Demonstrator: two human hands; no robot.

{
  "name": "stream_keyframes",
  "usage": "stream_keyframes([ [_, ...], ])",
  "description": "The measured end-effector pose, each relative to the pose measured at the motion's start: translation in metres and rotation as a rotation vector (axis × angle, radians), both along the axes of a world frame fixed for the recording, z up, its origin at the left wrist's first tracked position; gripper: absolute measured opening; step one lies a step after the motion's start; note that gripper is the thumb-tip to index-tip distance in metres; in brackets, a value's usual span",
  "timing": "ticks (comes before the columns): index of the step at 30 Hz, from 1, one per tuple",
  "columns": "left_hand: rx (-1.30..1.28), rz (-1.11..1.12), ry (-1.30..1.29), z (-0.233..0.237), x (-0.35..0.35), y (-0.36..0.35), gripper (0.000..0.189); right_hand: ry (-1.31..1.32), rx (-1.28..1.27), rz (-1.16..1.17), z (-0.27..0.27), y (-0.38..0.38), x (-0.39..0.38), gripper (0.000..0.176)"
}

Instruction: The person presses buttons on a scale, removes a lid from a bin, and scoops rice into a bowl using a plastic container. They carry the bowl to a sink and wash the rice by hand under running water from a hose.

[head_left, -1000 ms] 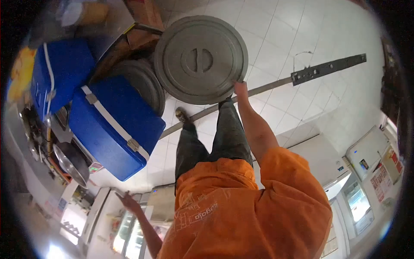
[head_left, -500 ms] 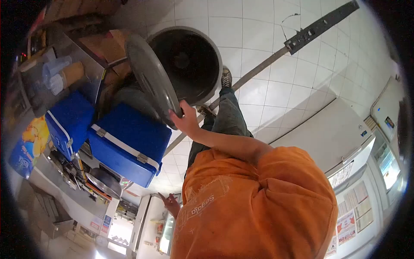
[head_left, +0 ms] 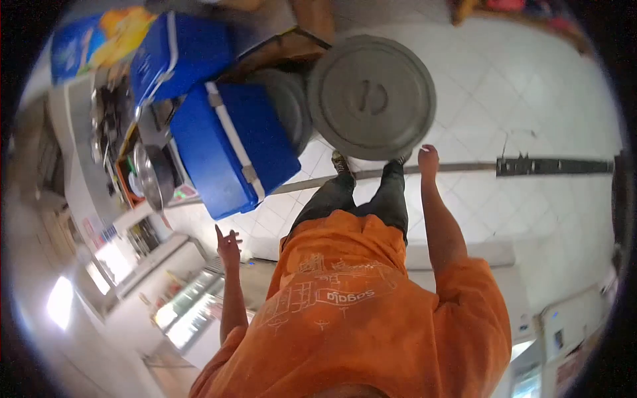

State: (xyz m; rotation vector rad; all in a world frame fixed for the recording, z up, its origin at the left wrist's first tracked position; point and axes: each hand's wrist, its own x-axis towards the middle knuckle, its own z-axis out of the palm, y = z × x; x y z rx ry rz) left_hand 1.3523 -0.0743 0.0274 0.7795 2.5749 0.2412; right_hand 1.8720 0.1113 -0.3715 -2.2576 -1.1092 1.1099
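Observation:
A round grey lid (head_left: 373,97) with a raised handle at its centre lies flat over the large round bin, whose opening is hidden. Just off the lid's lower right edge is my right hand (head_left: 428,159), fingers slightly bent and holding nothing visible. My left hand (head_left: 229,249) hangs out to the left, below the blue cooler box (head_left: 232,146), with fingers spread and nothing in it. Left of the lid, another grey round bin or lid (head_left: 286,109) shows partly behind the cooler.
A second blue cooler (head_left: 192,53) stands at upper left. A metal pan (head_left: 154,176) rests among kitchen items on the left. My shoes stand by the lid, near a floor strip leading to a dark grate (head_left: 554,166). A glass-fronted case (head_left: 192,312) is at lower left.
The lid has gone from tilted beside the open bin to flat on top of it. My right hand has let go of its edge. The view has turned, and my left arm shows more.

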Motion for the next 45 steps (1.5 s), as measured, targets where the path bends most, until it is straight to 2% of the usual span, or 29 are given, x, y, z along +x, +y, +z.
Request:
stream_keyframes([
  [2,0.21,0.298,-0.257,-0.022,-0.041,-0.026,0.074,0.048,0.108,0.115,-0.003,0.015,-0.018,0.03],
  [3,0.249,0.338,-0.26,-0.034,-0.046,-0.035,0.074,0.094,0.186,0.187,-0.003,0.025,-0.028,0.028],
  [4,0.331,0.481,-0.35,-0.045,-0.051,-0.041,0.082,0.124,0.147,0.198,0.012,0.035,-0.048,0.022],
  [5,0.411,0.621,-0.446,-0.057,-0.057,-0.045,0.091,0.059,0.199,0.366,0.023,0.05,-0.073,0.021],
  [6,0.447,0.652,-0.46,-0.065,-0.056,-0.04,0.091,-0.013,0.254,0.531,0.026,0.064,-0.098,0.02],
  [8,0.635,1.075,-0.805,-0.073,-0.037,-0.012,0.116,0.158,0.329,0.659,0.096,0.101,-0.166,0.021],
  [10,0.732,1.139,-1.079,-0.09,-0.034,0.01,0.126,0.259,0.314,0.813,0.17,0.142,-0.247,0.027],
  [11,0.791,1.148,-1.19,-0.104,-0.037,0.016,0.128,0.346,0.294,0.836,0.179,0.159,-0.287,0.034],
  [12,0.824,1.14,-1.194,-0.111,-0.037,0.027,0.125,0.431,0.271,0.857,0.187,0.179,-0.327,0.042],
  [14,1.025,1.044,-1.152,-0.138,-0.034,0.033,0.111,0.411,0.346,0.859,0.236,0.216,-0.4,0.048],
  [15,1.062,1.126,-1.163,-0.126,-0.027,0.045,0.097,0.404,0.405,0.827,0.234,0.235,-0.437,0.052],
  [16,1.073,1.143,-1.193,-0.118,-0.023,0.051,0.097,0.397,0.463,0.8,0.231,0.258,-0.471,0.056],
  [18,0.975,1.2,-0.87,-0.115,-0.025,0.053,0.091,0.37,0.42,0.823,0.244,0.299,-0.531,0.06],
  [20,1.059,1.186,-0.878,-0.137,-0.029,0.039,0.087,0.348,0.356,0.838,0.261,0.309,-0.563,0.063],
  [22,1.138,1.171,-0.873,-0.147,-0.029,0.035,0.084,0.086,0.325,0.988,0.278,0.304,-0.58,0.059],
  [23,1.172,1.252,-0.857,-0.15,-0.027,0.034,0.079,0.07,0.32,1.001,0.271,0.299,-0.582,0.059],
  [25,1.217,1.347,-0.844,-0.154,-0.026,0.034,0.075,0.298,0.443,0.892,0.256,0.292,-0.579,0.056],
  [26,1.191,1.35,-0.856,-0.156,-0.026,0.03,0.072,0.292,0.443,0.909,0.253,0.293,-0.579,0.056],
  [28,1.156,1.362,-0.862,-0.153,-0.029,0.02,0.07,0.145,0.627,0.962,0.251,0.289,-0.573,0.056],
  [31,1.09,1.291,-0.745,-0.155,-0.05,0.003,0.065,0.158,0.755,0.927,0.233,0.282,-0.541,0.05],
  [33,1.03,1.226,-0.696,-0.167,-0.077,-0.024,0.068,0.151,0.473,0.94,0.256,0.268,-0.506,0.05],
  [34,0.966,1.177,-0.699,-0.17,-0.091,-0.04,0.072,0.146,0.466,0.94,0.266,0.271,-0.5,0.05],
  [36,0.939,1.176,-0.677,-0.174,-0.105,-0.066,0.075,-0.118,-0.136,1.107,0.28,0.274,-0.494,0.063],
  [37,0.927,1.167,-0.658,-0.178,-0.114,-0.068,0.079,-0.117,-0.13,1.093,0.27,0.274,-0.498,0.063],
  [39,0.922,1.121,-0.691,-0.188,-0.133,-0.074,0.082,0.207,-0.027,1.009,0.238,0.262,-0.522,0.07],
  [41,0.888,1.105,-0.762,-0.18,-0.136,-0.086,0.086,0.215,-0.403,1.079,0.225,0.267,-0.545,0.067],
  [42,0.886,1.09,-0.767,-0.182,-0.136,-0.084,0.086,0.218,-0.395,1.066,0.216,0.279,-0.555,0.067],
  [44,0.906,1.101,-0.759,-0.182,-0.133,-0.082,0.089,-0.09,-0.083,1.331,0.198,0.29,-0.564,0.067],
  [45,0.896,1.076,-0.767,-0.178,-0.131,-0.081,0.089,-0.086,-0.081,1.305,0.207,0.284,-0.567,0.067],
])
